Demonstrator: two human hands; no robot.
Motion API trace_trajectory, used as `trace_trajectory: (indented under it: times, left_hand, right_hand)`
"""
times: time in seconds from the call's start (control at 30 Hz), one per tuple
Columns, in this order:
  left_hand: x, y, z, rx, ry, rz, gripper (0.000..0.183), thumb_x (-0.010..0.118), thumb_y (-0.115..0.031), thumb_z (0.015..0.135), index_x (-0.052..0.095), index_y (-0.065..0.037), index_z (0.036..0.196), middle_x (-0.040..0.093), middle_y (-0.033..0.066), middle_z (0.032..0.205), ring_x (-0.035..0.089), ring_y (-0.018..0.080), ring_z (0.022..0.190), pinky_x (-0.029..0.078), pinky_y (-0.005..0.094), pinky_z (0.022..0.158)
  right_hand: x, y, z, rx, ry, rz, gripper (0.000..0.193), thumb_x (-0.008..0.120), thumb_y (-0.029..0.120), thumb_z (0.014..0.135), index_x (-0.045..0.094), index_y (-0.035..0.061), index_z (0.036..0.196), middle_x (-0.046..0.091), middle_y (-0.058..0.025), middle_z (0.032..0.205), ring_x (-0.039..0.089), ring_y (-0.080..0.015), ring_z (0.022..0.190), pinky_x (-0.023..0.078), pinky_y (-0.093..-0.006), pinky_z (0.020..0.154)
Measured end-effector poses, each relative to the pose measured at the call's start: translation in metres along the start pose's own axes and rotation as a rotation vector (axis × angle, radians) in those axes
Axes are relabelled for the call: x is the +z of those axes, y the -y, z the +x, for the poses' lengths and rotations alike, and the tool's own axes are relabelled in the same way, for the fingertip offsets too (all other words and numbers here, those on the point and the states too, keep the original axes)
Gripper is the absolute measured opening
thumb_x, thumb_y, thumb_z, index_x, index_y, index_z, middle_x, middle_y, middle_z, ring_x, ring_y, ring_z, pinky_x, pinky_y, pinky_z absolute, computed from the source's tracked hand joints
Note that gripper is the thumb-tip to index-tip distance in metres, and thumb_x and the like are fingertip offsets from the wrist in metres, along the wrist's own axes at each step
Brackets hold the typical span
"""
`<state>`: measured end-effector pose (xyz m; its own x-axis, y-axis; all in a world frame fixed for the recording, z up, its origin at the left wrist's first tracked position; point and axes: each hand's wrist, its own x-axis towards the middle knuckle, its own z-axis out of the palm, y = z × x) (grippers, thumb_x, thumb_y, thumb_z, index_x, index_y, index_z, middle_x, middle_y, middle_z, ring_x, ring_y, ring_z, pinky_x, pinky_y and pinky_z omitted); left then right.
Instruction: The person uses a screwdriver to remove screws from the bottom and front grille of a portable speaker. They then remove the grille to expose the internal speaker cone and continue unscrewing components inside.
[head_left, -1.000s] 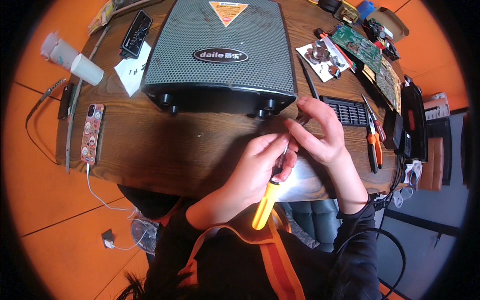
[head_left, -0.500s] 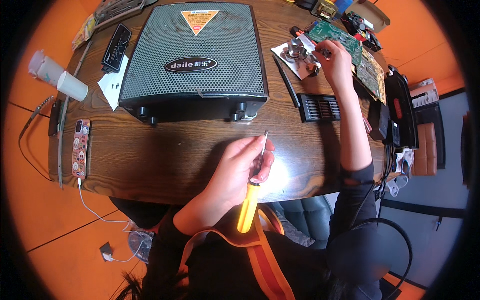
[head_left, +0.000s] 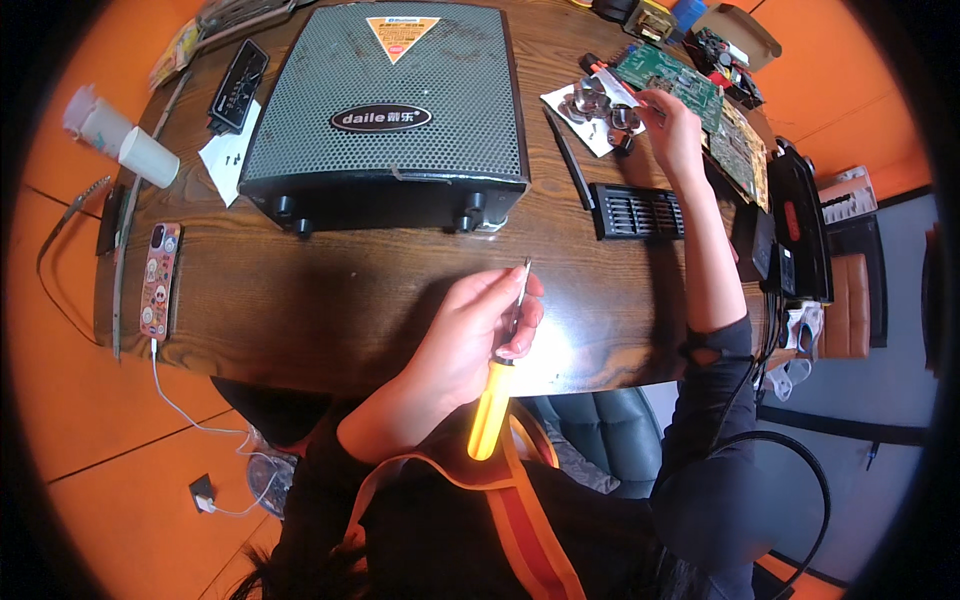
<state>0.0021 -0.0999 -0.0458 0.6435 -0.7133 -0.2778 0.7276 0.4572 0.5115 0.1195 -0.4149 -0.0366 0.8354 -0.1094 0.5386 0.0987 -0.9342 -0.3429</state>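
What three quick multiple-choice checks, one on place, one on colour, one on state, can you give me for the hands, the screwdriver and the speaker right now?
1. Where is the right hand?
A. At the white sheet holding small metal parts
B. On the phone
C. On the paper cup

2. What colour is the screwdriver handle?
A. Blue
B. Yellow
C. Black

3. How is the screwdriver being held?
A. Lying loose on the table
B. Stuck in the speaker
C. Gripped in the left hand, tip pointing toward the speaker

Answers:
1 A, the arm reaches far right to the sheet beside the green circuit board.
2 B, the handle below the fist is bright yellow.
3 C, fingers wrap the shaft above the wooden table.
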Motion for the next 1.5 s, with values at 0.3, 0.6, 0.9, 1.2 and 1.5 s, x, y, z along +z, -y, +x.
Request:
trace_trajectory:
  times: [0.3, 0.6, 0.9, 1.2, 1.5]
  left_hand:
    - [-0.003, 0.01, -0.005, 0.277, -0.231, -0.127, 0.021, 0.037, -0.023, 0.098, 0.047, -0.006, 0.092, 0.047, 0.0021, 0.071, 0.038, 0.0076, 0.051, 0.029, 0.0199, 0.048]
    - [0.006, 0.018, -0.006, 0.65, -0.209, 0.03, 0.023, 0.039, -0.016, 0.097, 0.043, -0.004, 0.116, 0.053, 0.0124, 0.108, 0.052, 0.018, 0.095, 0.043, 0.0293, 0.078]
    - [-0.016, -0.025, -0.015, 1.251, -0.754, 1.702, 0.068, 0.062, -0.014, 0.079, 0.029, -0.003, 0.137, 0.019, 0.0204, 0.145, 0.025, 0.0358, 0.129, 0.03, 0.0434, 0.098]
    - [-0.034, -0.062, -0.015, 0.9, -1.049, 2.338, 0.083, 0.075, -0.034, 0.069, 0.033, -0.012, 0.137, 0.024, 0.0178, 0.144, 0.014, 0.0435, 0.133, 0.006, 0.0641, 0.102]
    - [-0.045, -0.059, -0.023, 0.891, -1.029, 2.44, 0.087, 0.074, -0.034, 0.071, 0.027, -0.003, 0.137, 0.022, 0.0215, 0.143, 0.016, 0.0406, 0.132, 0.013, 0.0555, 0.106]
  right_hand:
    - [-0.07, 0.145, -0.11, 0.297, 0.533, 0.521, 0.018, 0.06, 0.018, 0.087, 0.064, 0.0005, 0.083, 0.062, -0.0077, 0.065, 0.056, -0.0148, 0.049, 0.045, -0.0283, 0.048]
    - [-0.063, 0.18, -0.178, 0.198, 0.605, 0.705, 0.036, 0.064, 0.012, 0.082, 0.054, -0.0004, 0.113, 0.063, -0.0171, 0.091, 0.065, -0.0274, 0.076, 0.05, -0.0319, 0.067]
    - [-0.053, 0.099, -0.139, 0.053, 0.322, 0.315, 0.021, 0.063, 0.013, 0.081, 0.059, 0.0037, 0.1, 0.06, -0.0142, 0.082, 0.061, -0.029, 0.074, 0.049, -0.034, 0.066]
    - [-0.036, 0.076, -0.12, -0.099, 0.222, 0.281, 0.019, 0.065, 0.009, 0.078, 0.063, 0.0038, 0.096, 0.054, -0.0089, 0.082, 0.054, -0.0236, 0.077, 0.045, -0.0305, 0.069]
    - [-0.028, 0.077, -0.13, -0.084, 0.235, 0.342, 0.024, 0.066, 0.004, 0.074, 0.063, 0.0054, 0.097, 0.05, -0.0065, 0.08, 0.05, -0.0229, 0.075, 0.043, -0.0315, 0.066]
